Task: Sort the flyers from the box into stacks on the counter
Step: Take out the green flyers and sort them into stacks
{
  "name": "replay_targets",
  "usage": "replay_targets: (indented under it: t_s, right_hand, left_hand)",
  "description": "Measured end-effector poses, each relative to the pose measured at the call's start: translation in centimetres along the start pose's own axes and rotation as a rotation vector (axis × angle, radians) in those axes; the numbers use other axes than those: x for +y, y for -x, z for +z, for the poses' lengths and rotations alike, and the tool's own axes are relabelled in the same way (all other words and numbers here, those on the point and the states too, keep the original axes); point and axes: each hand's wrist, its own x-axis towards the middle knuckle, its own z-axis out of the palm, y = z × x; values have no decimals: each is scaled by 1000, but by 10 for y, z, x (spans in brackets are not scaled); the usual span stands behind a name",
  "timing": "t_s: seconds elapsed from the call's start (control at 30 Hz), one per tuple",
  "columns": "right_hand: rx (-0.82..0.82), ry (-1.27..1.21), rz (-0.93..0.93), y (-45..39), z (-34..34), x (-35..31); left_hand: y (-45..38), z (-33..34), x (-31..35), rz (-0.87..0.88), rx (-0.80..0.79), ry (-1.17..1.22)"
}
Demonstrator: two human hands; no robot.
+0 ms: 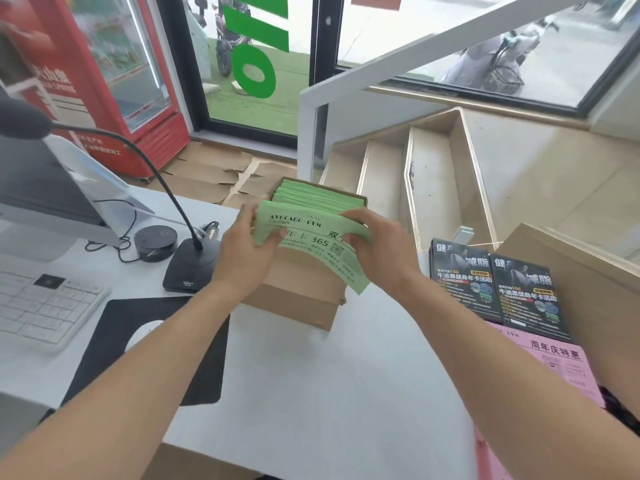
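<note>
Both hands, left point(247, 256) and right point(375, 247), have their fingers closed on a bunch of green flyers point(311, 244) held over the box point(298, 303), which looks nearly full. On the desk point(311, 393), black stacks point(491, 285) and a pink stack point(557, 365) lie at right; judging by that, most sorting remains

Red drinks fridge point(114, 81), glass door point(256, 64), wood stairs point(408, 181), daylight

Matt green paper flyers point(304, 233) fill a plain brown cardboard box point(294, 303); glossy black flyers point(491, 285) lie on the smooth white counter point(329, 393).
</note>
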Motion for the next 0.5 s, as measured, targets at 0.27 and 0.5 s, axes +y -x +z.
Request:
replay_targets:
  t_s: [0.27,0.5]
  right_hand:
    - [-213,285,176,-88,73,-7]
    - [-261,466,61,-94,113,21]
  left_hand:
    - [-46,2,-74,-46,-216,-596]
    - [-47,19,-92,97,-321,-763]
